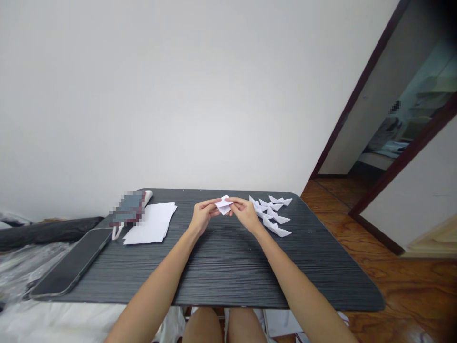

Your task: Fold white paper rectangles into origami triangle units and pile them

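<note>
My left hand (203, 214) and my right hand (245, 213) meet above the far middle of the dark table (221, 267). Both pinch a small folded piece of white paper (223, 205) between fingertips, holding it just above the tabletop. Right beside my right hand lie several finished white paper boats (273, 215) in a loose cluster. A stack of plain white sheets (152, 222) lies to the left of my left hand.
A dark phone (73, 262) lies at the table's left front edge. A blurred-out object (129, 208) with a white cord sits behind the sheets. A white wall stands behind the table. Wooden floor (392, 276) and an open doorway are on the right.
</note>
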A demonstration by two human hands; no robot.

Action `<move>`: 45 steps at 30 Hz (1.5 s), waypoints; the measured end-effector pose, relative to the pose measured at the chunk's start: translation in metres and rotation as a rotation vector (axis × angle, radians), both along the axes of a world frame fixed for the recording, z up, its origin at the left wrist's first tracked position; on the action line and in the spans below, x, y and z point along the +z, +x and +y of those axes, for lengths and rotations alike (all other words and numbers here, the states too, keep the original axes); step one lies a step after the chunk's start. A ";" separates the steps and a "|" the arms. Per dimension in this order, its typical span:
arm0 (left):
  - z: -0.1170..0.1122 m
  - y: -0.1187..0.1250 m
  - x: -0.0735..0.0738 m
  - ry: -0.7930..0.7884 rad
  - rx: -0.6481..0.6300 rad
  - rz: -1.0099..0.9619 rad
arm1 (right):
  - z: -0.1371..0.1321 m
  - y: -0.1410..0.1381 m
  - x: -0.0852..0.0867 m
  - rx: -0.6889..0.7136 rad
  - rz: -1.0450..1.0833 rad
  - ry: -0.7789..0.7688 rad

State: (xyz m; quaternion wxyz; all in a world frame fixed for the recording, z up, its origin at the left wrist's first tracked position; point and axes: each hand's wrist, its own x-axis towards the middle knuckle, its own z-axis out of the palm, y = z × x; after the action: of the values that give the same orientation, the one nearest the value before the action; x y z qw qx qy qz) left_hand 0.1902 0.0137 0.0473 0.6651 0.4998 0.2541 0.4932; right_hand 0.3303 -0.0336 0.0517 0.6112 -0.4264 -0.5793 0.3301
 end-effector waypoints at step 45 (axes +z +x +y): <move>-0.008 0.007 -0.001 0.597 0.171 0.590 | -0.003 0.002 0.000 0.182 -0.044 -0.285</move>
State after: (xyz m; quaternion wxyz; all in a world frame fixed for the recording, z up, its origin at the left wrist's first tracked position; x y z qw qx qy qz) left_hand 0.1970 0.0059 0.0465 0.3470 0.7671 0.3200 0.4343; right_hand 0.3320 -0.0371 0.0513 0.4997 -0.4616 -0.5760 0.4533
